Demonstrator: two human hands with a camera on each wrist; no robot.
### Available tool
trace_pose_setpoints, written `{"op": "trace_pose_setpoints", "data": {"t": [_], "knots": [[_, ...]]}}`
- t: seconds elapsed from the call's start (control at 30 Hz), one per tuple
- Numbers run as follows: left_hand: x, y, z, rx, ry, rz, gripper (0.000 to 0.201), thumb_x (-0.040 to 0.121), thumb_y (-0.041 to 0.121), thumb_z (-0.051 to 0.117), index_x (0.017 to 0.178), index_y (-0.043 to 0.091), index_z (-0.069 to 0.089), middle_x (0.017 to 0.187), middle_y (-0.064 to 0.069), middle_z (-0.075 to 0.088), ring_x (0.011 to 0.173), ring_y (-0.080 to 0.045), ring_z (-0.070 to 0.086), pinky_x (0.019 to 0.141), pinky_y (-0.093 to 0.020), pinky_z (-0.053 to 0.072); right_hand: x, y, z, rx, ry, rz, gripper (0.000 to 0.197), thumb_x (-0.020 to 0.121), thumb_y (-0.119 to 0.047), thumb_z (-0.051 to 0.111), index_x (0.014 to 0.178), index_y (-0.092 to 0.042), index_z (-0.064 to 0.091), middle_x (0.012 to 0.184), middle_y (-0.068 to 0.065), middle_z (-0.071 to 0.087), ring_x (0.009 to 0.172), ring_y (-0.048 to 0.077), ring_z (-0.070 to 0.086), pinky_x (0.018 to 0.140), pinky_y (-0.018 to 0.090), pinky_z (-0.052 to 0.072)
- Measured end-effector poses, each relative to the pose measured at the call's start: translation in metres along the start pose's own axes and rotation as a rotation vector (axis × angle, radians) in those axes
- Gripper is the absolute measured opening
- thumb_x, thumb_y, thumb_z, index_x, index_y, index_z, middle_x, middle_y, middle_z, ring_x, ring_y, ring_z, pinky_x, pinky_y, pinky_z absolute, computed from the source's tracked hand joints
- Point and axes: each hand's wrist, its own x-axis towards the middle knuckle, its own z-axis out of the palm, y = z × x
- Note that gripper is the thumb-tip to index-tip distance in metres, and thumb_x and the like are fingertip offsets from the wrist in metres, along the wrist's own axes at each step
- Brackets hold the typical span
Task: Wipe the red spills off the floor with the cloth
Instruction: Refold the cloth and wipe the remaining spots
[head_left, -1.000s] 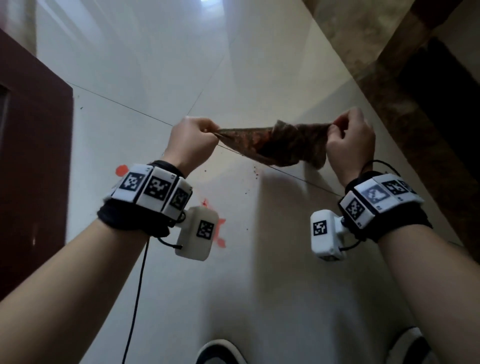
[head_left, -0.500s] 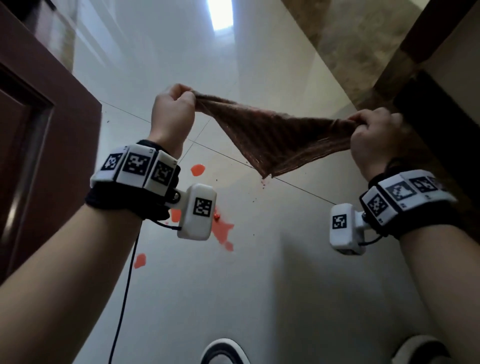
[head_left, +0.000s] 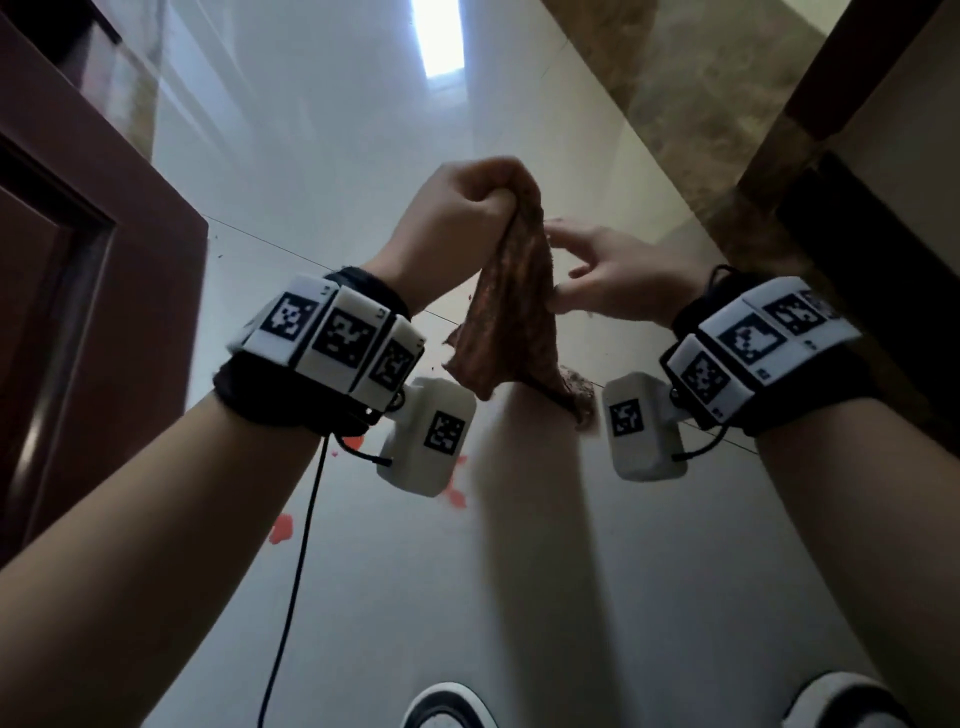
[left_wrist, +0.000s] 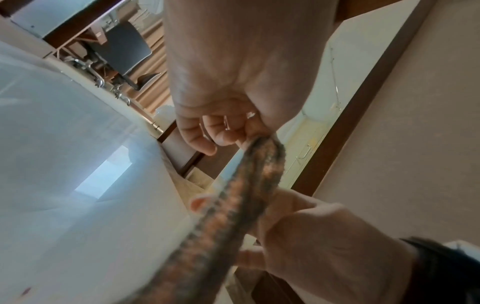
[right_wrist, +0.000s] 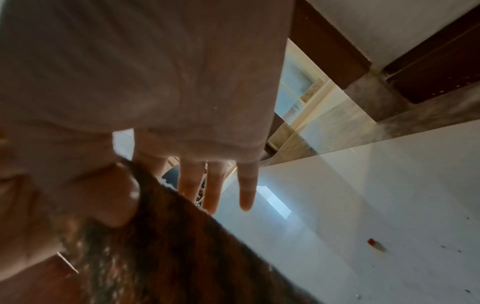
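A brown cloth (head_left: 509, 322) hangs bunched from my left hand (head_left: 483, 195), which grips its top in a fist above the white floor (head_left: 597, 597). My right hand (head_left: 558, 265) is beside the cloth with its fingers straight, thumb and fingertips touching the fabric. The left wrist view shows the left hand (left_wrist: 221, 133) clamping the cloth (left_wrist: 233, 205), with the right hand (left_wrist: 311, 236) straddling it. In the right wrist view straight fingers (right_wrist: 215, 185) reach past the cloth (right_wrist: 168, 246). Red spills (head_left: 283, 527) (head_left: 457, 496) lie on the tiles below my left wrist; another red spot (right_wrist: 372, 241) shows too.
A dark red door (head_left: 78, 312) stands at the left. A marbled skirting and wall (head_left: 701, 130) run along the right. My two shoes (head_left: 447, 706) (head_left: 841, 706) are at the bottom edge. A black cable (head_left: 296, 571) dangles from my left wrist.
The cloth was stretched wide between both hands. The hands have come together, the left hand now holds the gathered cloth, and the right hand has let go of its corner and straightened its fingers.
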Motion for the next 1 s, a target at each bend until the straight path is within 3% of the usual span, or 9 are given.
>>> {"op": "trace_pose_setpoints", "data": {"t": [0.1, 0.17, 0.27, 0.37, 0.5, 0.6, 0.77, 0.9, 1.0], "knots": [[-0.003, 0.003, -0.007, 0.029, 0.006, 0.010, 0.037, 0.075, 0.000, 0.038, 0.062, 0.027, 0.059, 0.050, 0.020, 0.060, 0.053, 0.006, 0.052, 0.059, -0.012, 0.044, -0.004, -0.008, -0.001, 0.116, -0.048, -0.007, 0.037, 0.081, 0.012, 0.053, 0.096, -0.020, 0.060, 0.096, -0.003, 0.061, 0.085, 0.002, 0.059, 0.069, 0.010, 0.045], [-0.008, 0.004, -0.009, 0.002, 0.016, -0.014, 0.038, 0.072, 0.004, 0.038, 0.057, 0.030, 0.061, 0.050, 0.017, 0.060, 0.055, 0.001, 0.054, 0.064, -0.018, 0.047, -0.008, -0.012, -0.006, 0.164, -0.057, -0.014, 0.025, 0.077, 0.006, 0.058, 0.093, -0.013, 0.061, 0.087, 0.002, 0.061, 0.076, 0.004, 0.059, 0.071, 0.015, 0.049], [-0.012, 0.009, -0.009, -0.010, 0.001, -0.020, 0.035, 0.066, 0.009, 0.037, 0.054, 0.030, 0.063, 0.051, 0.015, 0.061, 0.059, -0.005, 0.054, 0.067, -0.023, 0.047, -0.009, -0.011, -0.017, 0.016, -0.035, 0.025, 0.030, 0.066, -0.013, 0.057, 0.095, -0.007, 0.061, 0.086, 0.008, 0.062, 0.079, 0.017, 0.057, 0.074, 0.032, 0.046], [-0.009, 0.014, -0.010, 0.000, 0.020, -0.004, 0.037, 0.066, 0.010, 0.037, 0.051, 0.031, 0.064, 0.052, 0.016, 0.061, 0.058, -0.002, 0.054, 0.064, -0.020, 0.044, -0.010, -0.005, -0.027, -0.225, 0.004, 0.056, 0.020, 0.078, -0.009, 0.061, 0.098, -0.007, 0.062, 0.097, 0.015, 0.067, 0.091, 0.030, 0.062, 0.074, 0.033, 0.045], [0.003, 0.011, -0.016, 0.036, 0.090, -0.018, 0.040, 0.067, 0.011, 0.036, 0.049, 0.032, 0.065, 0.047, 0.016, 0.058, 0.052, -0.003, 0.049, 0.058, -0.022, 0.041, -0.011, 0.002, -0.032, -0.245, -0.009, 0.029, 0.013, 0.079, -0.014, 0.059, 0.088, -0.012, 0.068, 0.111, 0.006, 0.061, 0.100, 0.021, 0.056, 0.081, 0.029, 0.043], [0.018, 0.012, -0.024, 0.063, 0.202, 0.003, 0.040, 0.075, 0.006, 0.037, 0.055, 0.030, 0.063, 0.045, 0.011, 0.055, 0.040, -0.001, 0.043, 0.044, -0.017, 0.035, -0.009, 0.004, -0.041, -0.008, 0.282, -0.036, 0.005, 0.069, -0.015, 0.051, 0.068, -0.016, 0.056, 0.088, 0.010, 0.056, 0.081, 0.017, 0.051, 0.071, 0.030, 0.041], [0.054, 0.022, -0.039, 0.131, 0.274, 0.031, 0.046, 0.089, -0.004, 0.033, 0.064, 0.024, 0.059, 0.060, 0.010, 0.059, 0.037, 0.000, 0.043, 0.037, -0.016, 0.036, 0.010, 0.001, -0.070, -0.397, 0.673, -0.119, 0.018, 0.085, -0.006, 0.053, 0.099, -0.007, 0.064, 0.091, 0.010, 0.068, 0.082, 0.017, 0.061, 0.058, 0.010, 0.034], [0.075, 0.029, -0.044, 0.146, 0.347, 0.053, 0.047, 0.087, -0.006, 0.031, 0.063, 0.025, 0.057, 0.067, 0.008, 0.059, 0.036, 0.004, 0.046, 0.039, -0.012, 0.036, 0.019, -0.011, -0.085, -0.437, 0.836, -0.231, 0.019, 0.088, -0.011, 0.053, 0.101, -0.003, 0.065, 0.097, 0.015, 0.071, 0.087, 0.026, 0.067, 0.067, 0.008, 0.034], [0.078, 0.022, -0.047, 0.119, 0.374, 0.001, 0.046, 0.073, -0.009, 0.032, 0.055, 0.024, 0.059, 0.054, 0.011, 0.060, 0.035, 0.004, 0.049, 0.039, -0.011, 0.036, 0.021, -0.014, -0.077, -0.436, 0.792, -0.238, 0.017, 0.087, -0.010, 0.056, 0.099, -0.005, 0.067, 0.094, 0.012, 0.072, 0.082, 0.023, 0.067, 0.062, 0.006, 0.034]]}}
